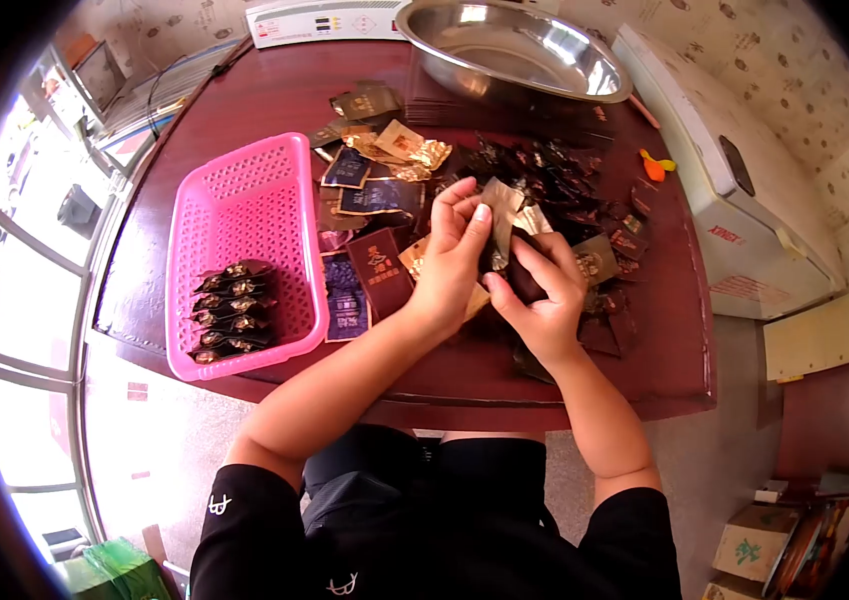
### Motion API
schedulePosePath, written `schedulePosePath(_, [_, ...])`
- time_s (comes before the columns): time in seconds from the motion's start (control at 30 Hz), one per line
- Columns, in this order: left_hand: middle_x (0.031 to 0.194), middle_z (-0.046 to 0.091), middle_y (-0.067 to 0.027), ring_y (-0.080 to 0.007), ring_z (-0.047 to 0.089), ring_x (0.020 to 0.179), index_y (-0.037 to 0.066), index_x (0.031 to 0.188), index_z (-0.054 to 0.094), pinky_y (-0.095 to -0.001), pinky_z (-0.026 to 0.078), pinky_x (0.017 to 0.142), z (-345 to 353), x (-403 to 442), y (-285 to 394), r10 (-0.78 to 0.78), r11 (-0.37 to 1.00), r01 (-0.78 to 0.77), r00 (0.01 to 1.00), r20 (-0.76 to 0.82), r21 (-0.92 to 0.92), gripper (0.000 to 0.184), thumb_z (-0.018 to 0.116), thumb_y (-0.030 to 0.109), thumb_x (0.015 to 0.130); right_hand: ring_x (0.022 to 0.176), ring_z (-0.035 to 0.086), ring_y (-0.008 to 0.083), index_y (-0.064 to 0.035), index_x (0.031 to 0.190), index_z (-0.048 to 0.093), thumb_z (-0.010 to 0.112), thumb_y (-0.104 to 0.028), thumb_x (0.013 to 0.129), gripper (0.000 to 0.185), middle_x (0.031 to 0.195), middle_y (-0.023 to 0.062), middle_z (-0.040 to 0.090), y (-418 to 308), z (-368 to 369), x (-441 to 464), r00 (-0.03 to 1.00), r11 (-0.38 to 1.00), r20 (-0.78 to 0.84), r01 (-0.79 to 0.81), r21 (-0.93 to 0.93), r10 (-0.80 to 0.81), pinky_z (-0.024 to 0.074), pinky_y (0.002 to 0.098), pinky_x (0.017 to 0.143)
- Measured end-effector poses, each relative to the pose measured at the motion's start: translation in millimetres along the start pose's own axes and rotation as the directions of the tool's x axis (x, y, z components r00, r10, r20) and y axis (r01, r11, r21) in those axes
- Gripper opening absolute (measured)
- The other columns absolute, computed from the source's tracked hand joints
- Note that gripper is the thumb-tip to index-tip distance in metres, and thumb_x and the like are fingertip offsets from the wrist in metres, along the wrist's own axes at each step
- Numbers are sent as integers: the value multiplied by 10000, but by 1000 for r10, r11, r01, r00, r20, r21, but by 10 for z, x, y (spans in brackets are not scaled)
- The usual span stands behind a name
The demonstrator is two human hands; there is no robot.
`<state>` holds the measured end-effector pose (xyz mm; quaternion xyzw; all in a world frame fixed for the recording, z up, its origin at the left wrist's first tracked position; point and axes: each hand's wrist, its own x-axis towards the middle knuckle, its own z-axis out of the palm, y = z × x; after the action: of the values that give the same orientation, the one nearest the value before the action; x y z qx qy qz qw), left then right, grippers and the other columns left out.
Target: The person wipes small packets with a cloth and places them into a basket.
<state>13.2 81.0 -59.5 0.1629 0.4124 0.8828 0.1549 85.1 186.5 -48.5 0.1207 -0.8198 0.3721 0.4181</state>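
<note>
Above the table's front part, my left hand (452,255) pinches a tan foil sachet (500,208) between thumb and fingers. Close against it on the right, my right hand (549,300) is closed around a dark packet (522,275); its contents do not show. The two packets meet or overlap between my hands. Left of my left hand lie a dark red printed packet (381,272) and blue printed sachets (374,197). Behind and right of my hands spreads a heap of dark wrapped packets (544,165).
A pink perforated basket (316,250) stands at the left, with a row of dark packets (234,315) inside. A large steel basin (514,95) sits at the back, near a white appliance (324,22). An orange and yellow object (655,166) lies at the right edge beside a white freezer (754,190).
</note>
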Motion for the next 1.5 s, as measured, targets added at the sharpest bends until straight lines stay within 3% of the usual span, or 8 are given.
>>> schedulePosePath(0.4, [1298, 571, -89, -189, 570, 1159, 68, 1442, 424, -335, 446, 1036, 25, -188, 70, -345, 932, 360, 916, 205, -36, 745, 146, 618, 1023, 768, 645, 239, -102, 1044, 751, 807, -172, 759, 299, 932, 74, 601, -65, -75, 21, 983, 974, 81, 176, -145, -165, 529, 344, 634])
schedulePosePath(0.5, [1306, 582, -82, -183, 583, 1149, 115, 1393, 479, -336, 489, 988, -14, -190, -49, -263, 955, 249, 962, 76, 160, 766, 133, 670, 995, 731, 638, 232, -103, 1006, 757, 809, -158, 759, 258, 867, 75, 597, -10, -125, 50, 998, 957, -35, 38, -288, -50, 506, 345, 597])
schedulePosePath(0.67, [1252, 629, -101, -235, 609, 1128, 108, 1373, 508, -388, 515, 964, 100, -185, 116, -353, 935, 354, 925, 137, 23, 828, 99, 706, 971, 698, 632, 214, -30, 1004, 716, 717, -45, 859, 146, 876, 93, 608, 1, -312, 172, 954, 973, -278, 47, -228, -112, 491, 314, 614])
schedulePosePath(0.8, [1254, 615, -151, -262, 590, 1172, -12, 1343, 512, -375, 469, 1036, 29, -133, 110, -371, 916, 391, 909, 190, -85, 954, 49, 725, 952, 765, 665, 223, -122, 949, 754, 803, -129, 733, 222, 849, 34, 612, -180, -264, 113, 958, 945, 163, 265, -190, -235, 545, 332, 633])
schedulePosePath(1.07, [1234, 627, -120, -223, 620, 1119, 39, 1318, 539, -365, 505, 986, 162, -140, 224, -339, 933, 343, 939, 54, -112, 885, 84, 711, 966, 635, 618, 206, -76, 925, 751, 773, -39, 759, 171, 801, 58, 607, -25, -277, 160, 973, 947, -126, 150, -283, -191, 493, 314, 537])
schedulePosePath(1.23, [1130, 657, -110, -217, 641, 996, 68, 1281, 551, -357, 519, 910, 87, -186, 201, -274, 960, 278, 957, 94, -31, 904, 200, 809, 901, 654, 608, 218, -124, 932, 762, 811, -103, 705, 233, 813, 41, 585, -172, -188, 104, 934, 922, 178, 340, -183, -309, 484, 329, 543])
schedulePosePath(1.37, [1227, 612, -79, -193, 604, 1084, 52, 1342, 501, -346, 502, 941, 41, -116, 78, -83, 987, 103, 983, 166, -121, 694, 229, 608, 1028, 682, 616, 230, -72, 935, 745, 787, -63, 746, 194, 853, 64, 601, -86, -196, 132, 977, 915, 72, 213, -342, -201, 492, 341, 576])
schedulePosePath(1.5, [1137, 602, -31, -82, 558, 1007, 11, 1297, 474, -260, 488, 854, 63, -166, 163, 73, 977, -129, 951, 301, 169, 450, 692, 94, 913, 755, 607, 249, -19, 973, 733, 728, 18, 788, 188, 864, 84, 593, -74, -193, 84, 993, 945, -27, 102, -311, -116, 487, 330, 658])
